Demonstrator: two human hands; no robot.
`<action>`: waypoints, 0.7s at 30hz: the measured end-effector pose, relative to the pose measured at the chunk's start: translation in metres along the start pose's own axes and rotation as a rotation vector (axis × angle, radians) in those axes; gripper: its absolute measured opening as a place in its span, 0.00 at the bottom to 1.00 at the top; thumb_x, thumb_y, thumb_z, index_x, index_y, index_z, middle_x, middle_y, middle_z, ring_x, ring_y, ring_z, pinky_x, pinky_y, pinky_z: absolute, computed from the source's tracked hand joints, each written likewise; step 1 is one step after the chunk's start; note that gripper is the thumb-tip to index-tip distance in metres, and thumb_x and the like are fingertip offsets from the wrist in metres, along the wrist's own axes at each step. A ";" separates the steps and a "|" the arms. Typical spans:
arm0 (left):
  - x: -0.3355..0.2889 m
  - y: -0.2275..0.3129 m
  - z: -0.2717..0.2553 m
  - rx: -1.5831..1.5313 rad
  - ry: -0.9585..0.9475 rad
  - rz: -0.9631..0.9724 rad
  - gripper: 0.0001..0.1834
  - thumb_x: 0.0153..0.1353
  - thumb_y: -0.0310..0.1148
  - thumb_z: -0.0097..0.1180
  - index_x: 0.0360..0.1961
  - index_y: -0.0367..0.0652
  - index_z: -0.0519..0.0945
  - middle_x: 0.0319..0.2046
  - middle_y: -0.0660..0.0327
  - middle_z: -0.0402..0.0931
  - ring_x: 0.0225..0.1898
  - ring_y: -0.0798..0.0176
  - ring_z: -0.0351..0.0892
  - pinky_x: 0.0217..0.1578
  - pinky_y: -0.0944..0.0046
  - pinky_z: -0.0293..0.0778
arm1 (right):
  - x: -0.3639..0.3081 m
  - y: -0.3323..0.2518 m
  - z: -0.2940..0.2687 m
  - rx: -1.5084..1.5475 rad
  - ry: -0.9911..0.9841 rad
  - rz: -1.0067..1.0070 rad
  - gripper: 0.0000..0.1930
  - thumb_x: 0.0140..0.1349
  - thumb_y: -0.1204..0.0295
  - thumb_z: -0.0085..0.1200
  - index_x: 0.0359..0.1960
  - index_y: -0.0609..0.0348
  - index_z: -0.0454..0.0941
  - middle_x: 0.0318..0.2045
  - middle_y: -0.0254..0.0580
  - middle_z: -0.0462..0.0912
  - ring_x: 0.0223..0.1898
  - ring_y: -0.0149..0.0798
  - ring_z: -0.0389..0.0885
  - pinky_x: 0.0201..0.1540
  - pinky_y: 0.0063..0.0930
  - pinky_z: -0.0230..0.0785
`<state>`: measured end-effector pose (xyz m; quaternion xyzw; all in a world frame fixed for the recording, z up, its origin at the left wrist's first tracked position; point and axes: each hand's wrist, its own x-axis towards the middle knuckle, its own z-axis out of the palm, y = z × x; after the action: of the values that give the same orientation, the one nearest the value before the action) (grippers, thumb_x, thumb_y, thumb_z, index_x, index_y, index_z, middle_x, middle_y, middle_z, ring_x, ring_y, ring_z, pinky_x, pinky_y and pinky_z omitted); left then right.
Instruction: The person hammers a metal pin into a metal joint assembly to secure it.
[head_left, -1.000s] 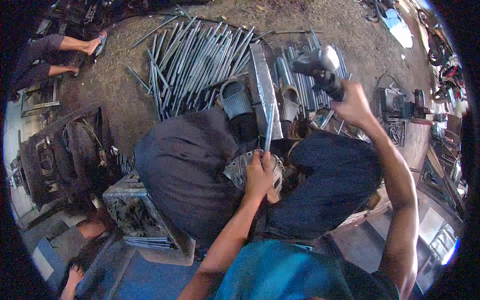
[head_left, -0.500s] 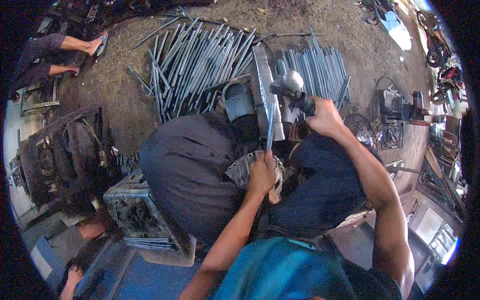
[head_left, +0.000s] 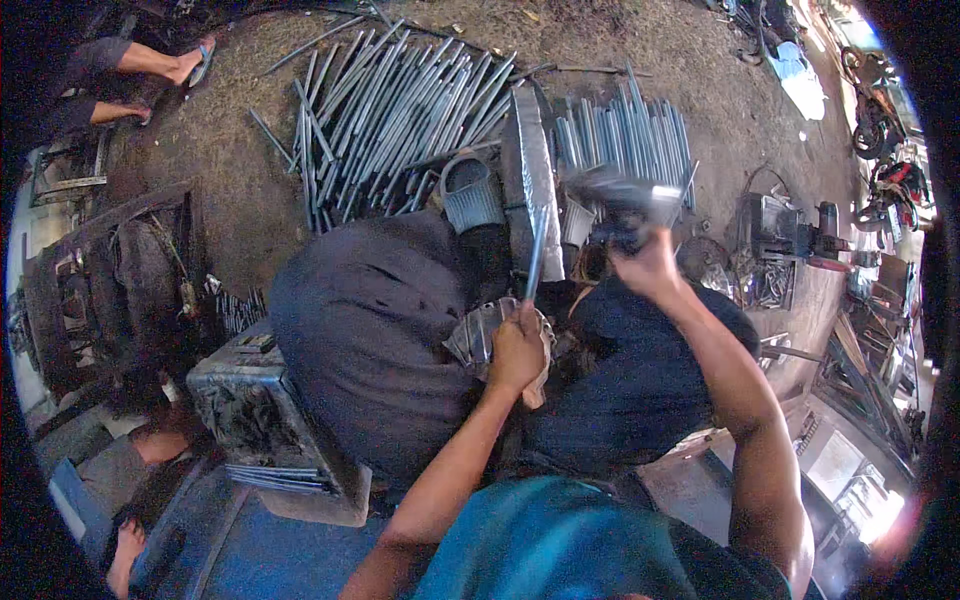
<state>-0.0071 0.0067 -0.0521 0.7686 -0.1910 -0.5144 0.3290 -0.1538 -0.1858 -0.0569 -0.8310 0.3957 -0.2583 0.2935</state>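
Observation:
My left hand (head_left: 517,350) is closed round the near end of a thin metal rod (head_left: 538,255), between my knees. The rod points away from me, its far end at a long metal bar (head_left: 536,150) with a bright, dented face. To the right of the bar, my right hand (head_left: 648,268) grips a hammer (head_left: 630,195), whose heavy metal head is smeared by motion. Under my left hand lies a greyish, striped, crumpled piece (head_left: 475,335); what it is I cannot tell. Grey ribbed sandals (head_left: 472,200) stand on both sides of the bar.
A big heap of metal rods (head_left: 400,120) lies on the ground at far left, a smaller pile of rods (head_left: 625,130) at far right. Beside my left knee stands a dark box (head_left: 250,410). Another person's foot (head_left: 185,68) is at upper left, a machine (head_left: 790,220) at right.
The hammer has swung to the right and turned, its head now blurred. My left hand still holds the rod at nearly the same place by the bar. The whole view has shifted slightly.

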 end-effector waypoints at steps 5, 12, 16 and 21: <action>0.005 -0.021 0.008 0.001 0.028 -0.023 0.33 0.69 0.52 0.33 0.32 0.29 0.77 0.25 0.33 0.74 0.34 0.31 0.75 0.33 0.40 0.67 | 0.065 -0.069 -0.049 -0.432 -0.369 0.191 0.18 0.36 0.74 0.55 0.35 0.57 0.73 0.23 0.59 0.77 0.30 0.62 0.77 0.34 0.52 0.69; -0.002 -0.008 -0.013 -0.001 0.011 -0.095 0.39 0.68 0.59 0.27 0.28 0.32 0.77 0.22 0.38 0.75 0.32 0.33 0.75 0.33 0.42 0.66 | 0.108 -0.142 -0.107 0.231 0.031 0.062 0.09 0.52 0.81 0.59 0.32 0.59 0.71 0.22 0.35 0.77 0.22 0.29 0.75 0.26 0.22 0.68; 0.002 -0.015 0.004 -0.081 0.025 -0.016 0.38 0.68 0.58 0.27 0.27 0.32 0.77 0.22 0.38 0.74 0.31 0.32 0.75 0.33 0.43 0.65 | 0.063 -0.085 -0.046 0.769 -0.025 0.051 0.15 0.55 0.83 0.55 0.43 0.57 0.69 0.27 0.38 0.78 0.25 0.29 0.75 0.28 0.22 0.70; 0.003 -0.001 -0.001 -0.046 -0.044 -0.132 0.33 0.68 0.53 0.34 0.34 0.29 0.77 0.27 0.35 0.75 0.38 0.31 0.74 0.37 0.43 0.67 | 0.024 -0.037 -0.016 -0.398 -0.376 0.360 0.25 0.38 0.71 0.57 0.44 0.64 0.76 0.26 0.62 0.79 0.34 0.63 0.79 0.42 0.46 0.73</action>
<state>-0.0052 0.0061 -0.0547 0.7604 -0.1350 -0.5559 0.3075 -0.1323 -0.1911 -0.0155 -0.8218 0.5181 0.0380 0.2340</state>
